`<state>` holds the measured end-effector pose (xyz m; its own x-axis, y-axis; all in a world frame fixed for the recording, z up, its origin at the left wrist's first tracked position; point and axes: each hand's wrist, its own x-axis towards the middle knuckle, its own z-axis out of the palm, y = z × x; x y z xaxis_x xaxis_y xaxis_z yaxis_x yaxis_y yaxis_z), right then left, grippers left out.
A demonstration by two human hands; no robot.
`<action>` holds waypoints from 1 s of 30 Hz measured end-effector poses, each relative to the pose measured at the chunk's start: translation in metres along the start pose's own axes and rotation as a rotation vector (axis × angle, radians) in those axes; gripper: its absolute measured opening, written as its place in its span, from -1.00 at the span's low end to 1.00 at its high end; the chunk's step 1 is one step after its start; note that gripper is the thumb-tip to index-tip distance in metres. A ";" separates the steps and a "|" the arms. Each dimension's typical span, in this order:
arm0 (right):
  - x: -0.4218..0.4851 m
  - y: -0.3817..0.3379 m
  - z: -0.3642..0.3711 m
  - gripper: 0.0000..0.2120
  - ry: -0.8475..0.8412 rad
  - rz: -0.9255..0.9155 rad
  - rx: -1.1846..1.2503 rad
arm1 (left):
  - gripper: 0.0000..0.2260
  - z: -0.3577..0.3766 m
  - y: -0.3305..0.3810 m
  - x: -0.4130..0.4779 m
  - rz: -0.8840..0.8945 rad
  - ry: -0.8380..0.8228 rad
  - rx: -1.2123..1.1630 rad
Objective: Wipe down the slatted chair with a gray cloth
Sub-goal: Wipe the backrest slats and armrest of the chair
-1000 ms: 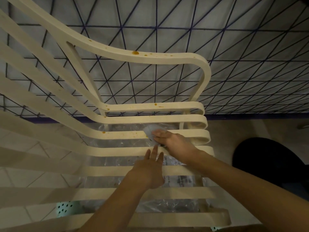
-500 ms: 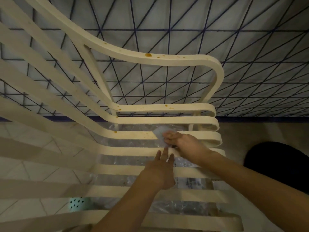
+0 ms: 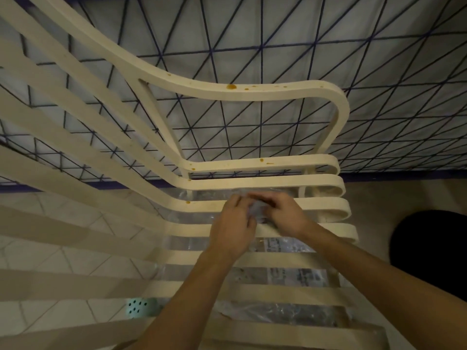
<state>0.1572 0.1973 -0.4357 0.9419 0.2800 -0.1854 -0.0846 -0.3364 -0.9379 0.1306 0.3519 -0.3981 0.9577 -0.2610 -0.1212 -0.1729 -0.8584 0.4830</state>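
Cloth in the middle of it all: the gray cloth (image 3: 257,210) is bunched small between my two hands, and only a pale patch of it shows. It lies over the seat of the slatted chair (image 3: 278,181), on the slats toward the far side, just below the looped armrest (image 3: 252,94). My left hand (image 3: 231,231) comes in from below with its fingers (image 3: 236,202) bent over the cloth's left edge and the thumb tucked in beside it, so it grips the cloth. My right hand (image 3: 286,217) reaches in from the right; its fingers (image 3: 262,198) are curled down on the cloth's top edge and pinch it. The two hands touch or nearly touch over the cloth, and motion blur hides the exact fingertips.

The chair is cream, with long curved slats sweeping up to the left. Orange-brown stains (image 3: 231,86) dot the top of the armrest, and smaller spots sit on the slats below it. Through the gaps in the seat I see a crinkled clear plastic sheet (image 3: 290,275) lying on the tiled floor (image 3: 63,314). A teal thing with dark holes (image 3: 137,307) shows between the lower slats at left. A dark round shape (image 3: 429,251) sits on the floor to the right, well apart from the chair. Behind stands a pale wall (image 3: 278,46) crossed by dark lines in triangles
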 end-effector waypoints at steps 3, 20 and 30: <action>-0.002 -0.008 -0.014 -0.58 0.075 0.146 0.368 | -0.58 0.020 0.011 0.009 0.097 -0.022 0.091; -0.010 0.016 -0.052 -0.80 0.157 0.065 -0.431 | -0.78 0.041 -0.023 0.042 0.137 0.125 -0.114; 0.000 0.023 -0.019 -0.64 0.310 0.076 -0.963 | -0.72 0.049 -0.020 0.033 0.130 0.179 -0.136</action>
<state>0.1612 0.1725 -0.4516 0.9994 0.0279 -0.0225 0.0209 -0.9637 -0.2661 0.1546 0.3385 -0.4544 0.9571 -0.2726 0.0986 -0.2759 -0.7525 0.5981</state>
